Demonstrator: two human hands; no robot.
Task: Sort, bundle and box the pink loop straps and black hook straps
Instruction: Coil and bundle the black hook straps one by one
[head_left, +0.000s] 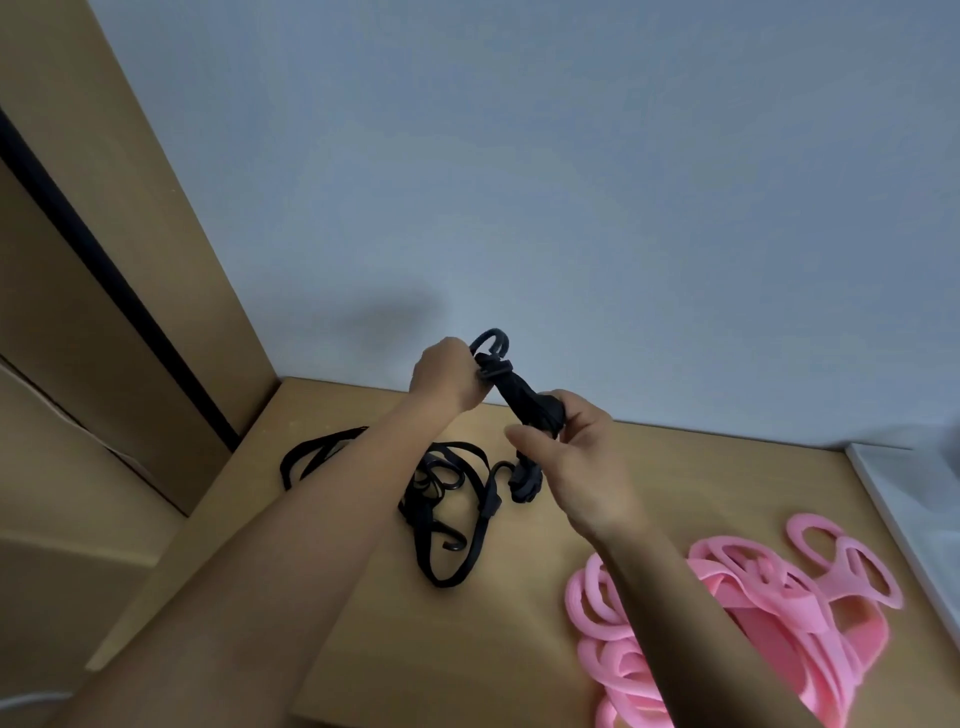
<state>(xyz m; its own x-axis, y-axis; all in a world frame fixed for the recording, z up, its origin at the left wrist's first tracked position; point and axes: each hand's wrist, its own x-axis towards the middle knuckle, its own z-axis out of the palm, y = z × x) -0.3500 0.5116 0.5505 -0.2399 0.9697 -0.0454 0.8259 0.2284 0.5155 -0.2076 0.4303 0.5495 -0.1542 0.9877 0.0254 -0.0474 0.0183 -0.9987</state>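
The tabletop (519, 623) looks like smooth, matt light wood. The pink loop straps (753, 613) appear soft, matt foam or rubber, while the black hook straps (447, 519) look like matt woven cloth with glossy hooks.

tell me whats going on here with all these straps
A person is holding a folded black strap bundle up in the air with both hands. The left hand grips its upper end just below a hook, and the right hand grips the lower end. Under it, loose black straps lie tangled on the table, and a heap of pink straps sits off to the right.
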